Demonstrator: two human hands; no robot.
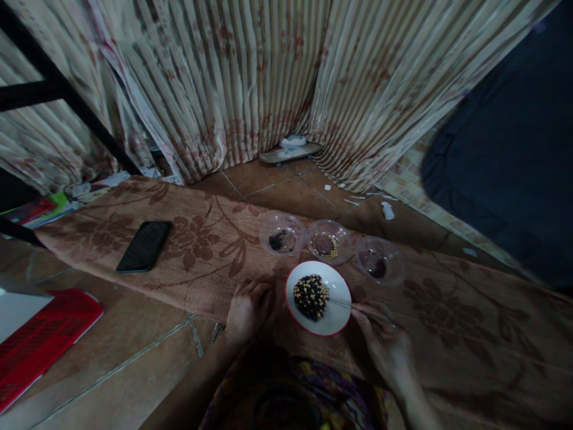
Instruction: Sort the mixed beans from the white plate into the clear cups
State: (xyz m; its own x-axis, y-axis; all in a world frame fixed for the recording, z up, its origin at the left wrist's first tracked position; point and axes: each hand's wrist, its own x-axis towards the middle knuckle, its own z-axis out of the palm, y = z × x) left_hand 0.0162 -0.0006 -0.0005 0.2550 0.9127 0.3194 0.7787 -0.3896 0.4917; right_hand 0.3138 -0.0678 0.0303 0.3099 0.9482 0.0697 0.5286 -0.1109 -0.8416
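Head view, lower centre: the right hand (388,345) pinches a metal tool (341,303) over the bowl (338,288) of beans (311,297), which could tip if pressed, since the left hand (248,307), grip unclear, isn't bracing it.

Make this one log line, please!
right grip: holding thin tool over white bowl; left grip: beside bowl; bowl: mixed pieces; beyond: three clear dishes
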